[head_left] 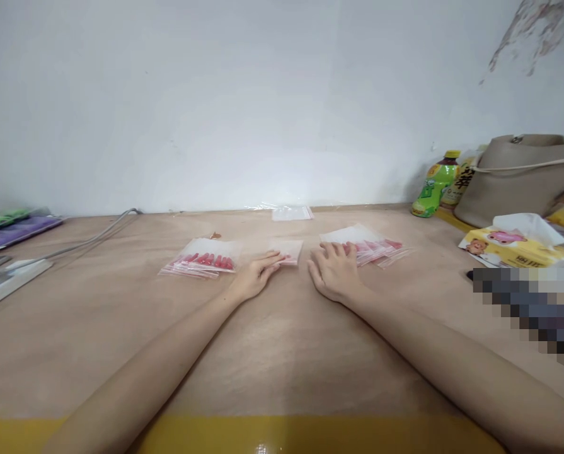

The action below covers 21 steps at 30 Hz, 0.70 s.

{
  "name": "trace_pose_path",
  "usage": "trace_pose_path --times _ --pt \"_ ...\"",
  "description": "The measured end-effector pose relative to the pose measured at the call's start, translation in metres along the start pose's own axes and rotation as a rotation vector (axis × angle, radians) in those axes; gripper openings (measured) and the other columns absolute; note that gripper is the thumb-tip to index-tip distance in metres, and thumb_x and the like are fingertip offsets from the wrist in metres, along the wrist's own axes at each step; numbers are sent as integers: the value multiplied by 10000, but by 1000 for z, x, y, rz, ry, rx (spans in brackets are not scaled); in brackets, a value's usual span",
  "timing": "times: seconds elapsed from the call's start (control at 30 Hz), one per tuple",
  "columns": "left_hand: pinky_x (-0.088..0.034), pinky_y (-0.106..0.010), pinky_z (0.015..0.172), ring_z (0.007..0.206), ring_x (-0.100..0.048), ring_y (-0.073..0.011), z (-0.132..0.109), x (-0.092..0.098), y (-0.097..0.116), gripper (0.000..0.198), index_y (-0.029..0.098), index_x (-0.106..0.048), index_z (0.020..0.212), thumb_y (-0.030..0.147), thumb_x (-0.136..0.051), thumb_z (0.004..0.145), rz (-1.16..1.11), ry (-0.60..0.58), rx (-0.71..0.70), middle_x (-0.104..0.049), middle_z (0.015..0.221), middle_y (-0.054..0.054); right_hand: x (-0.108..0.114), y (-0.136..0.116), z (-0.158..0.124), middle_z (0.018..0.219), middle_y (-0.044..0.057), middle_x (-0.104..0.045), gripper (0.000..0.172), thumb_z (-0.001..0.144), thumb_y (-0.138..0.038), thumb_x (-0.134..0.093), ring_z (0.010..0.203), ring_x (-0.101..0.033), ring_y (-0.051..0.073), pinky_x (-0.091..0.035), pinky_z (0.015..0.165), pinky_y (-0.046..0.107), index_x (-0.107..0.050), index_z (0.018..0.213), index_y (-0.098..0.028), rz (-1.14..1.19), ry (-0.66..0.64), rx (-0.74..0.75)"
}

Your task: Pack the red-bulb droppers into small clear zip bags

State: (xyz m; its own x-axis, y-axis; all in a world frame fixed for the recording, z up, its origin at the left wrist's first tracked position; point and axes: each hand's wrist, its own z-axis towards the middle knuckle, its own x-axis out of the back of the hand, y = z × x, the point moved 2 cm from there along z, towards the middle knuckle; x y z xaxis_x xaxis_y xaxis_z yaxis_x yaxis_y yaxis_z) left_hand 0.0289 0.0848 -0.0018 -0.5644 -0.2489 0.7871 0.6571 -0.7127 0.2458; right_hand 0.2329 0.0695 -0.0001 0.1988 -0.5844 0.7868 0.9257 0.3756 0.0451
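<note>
My left hand [257, 276] rests at the near left edge of a small zip bag [291, 247] with a little pink inside, its fingertips touching the bag. Whether it pinches the bag I cannot tell. Palm down, my right hand [336, 271] has its fingers spread over the near left part of a fanned pile of zip bags [374, 249] holding pink pieces. Left of my left hand lies another pile of zip bags [210, 255], with several pink-red pieces showing through the clear film.
A flat stack of clear bags [292, 214] lies by the wall. To the right stand a green-labelled bottle [433, 186], a beige bag [513, 176] and a yellow tissue pack [518, 246]. At left are a grey cable [97, 236], a white power strip [19, 280] and purple packaging [19, 233].
</note>
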Motion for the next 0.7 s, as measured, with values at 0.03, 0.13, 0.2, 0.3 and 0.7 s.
trace_pose_path --times 0.03,0.13,0.2,0.3,0.7 --pt "-423 -342 949 1110 -523 -180 -1 2 -2 319 198 -586 1130 279 -363 917 -6 42 28 -590 1163 -43 0 4 0 1111 150 -542 322 805 -336 -413 1015 -427 298 -141 914 541 -570 1022 -157 -33 -18 -23" --pt "-430 -369 938 1132 -502 -202 -6 12 -8 399 137 -514 1209 275 -248 946 4 187 118 -548 1213 -83 -2 14 0 1068 162 -556 365 711 -294 -495 1003 -434 323 -104 921 584 -557 1037 -141 -93 -76 -46" --pt "-412 -377 953 1150 -483 -204 -9 23 -13 417 121 -457 1257 279 -225 949 21 247 147 -529 1234 -95 -4 19 0 1042 177 -567 360 685 -257 -505 981 -451 333 -96 919 599 -570 1012 -122 -121 -93 -79" --pt "-391 -372 968 1128 -496 -206 -9 48 -25 365 183 -535 1192 305 -329 916 55 206 121 -550 1210 -65 -7 22 0 988 199 -591 292 698 -201 -488 962 -477 324 -151 920 562 -602 943 -93 -143 -120 -106" --pt "-355 -407 937 1150 -454 -282 -17 81 -48 528 294 -499 1230 588 -416 799 391 -444 192 -510 1251 -71 -11 29 6 870 164 -662 236 781 -81 -421 882 -564 271 -294 777 403 -656 777 -106 -140 -212 -48"
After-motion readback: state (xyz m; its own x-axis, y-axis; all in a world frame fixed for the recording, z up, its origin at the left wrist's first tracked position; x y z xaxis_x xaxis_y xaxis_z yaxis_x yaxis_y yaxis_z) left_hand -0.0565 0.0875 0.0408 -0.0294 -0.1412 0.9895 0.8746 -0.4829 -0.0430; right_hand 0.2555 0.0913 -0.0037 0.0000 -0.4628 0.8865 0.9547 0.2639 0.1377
